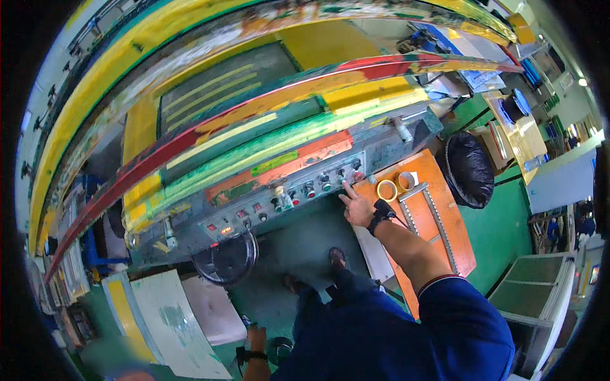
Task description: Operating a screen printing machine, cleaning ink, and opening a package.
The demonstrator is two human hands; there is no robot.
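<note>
A broad, paint-streaked grey metal control panel with a row of round buttons and knobs spans the machine's front, and just right of it lies an orange wooden board carrying two tape rolls. The right hand is unclenched, its forefinger on a button at the panel's right end. Well below the panel, the left hand hangs low; whether it grips anything I cannot tell

Pretty bright in here, even overhead light with a lamp glowing far right. Heavy fisheye warp bends the painted machine frame into arcs, black corners all round. Lower left is smeared and blurry, and shadows are soft under the control panel.
</note>
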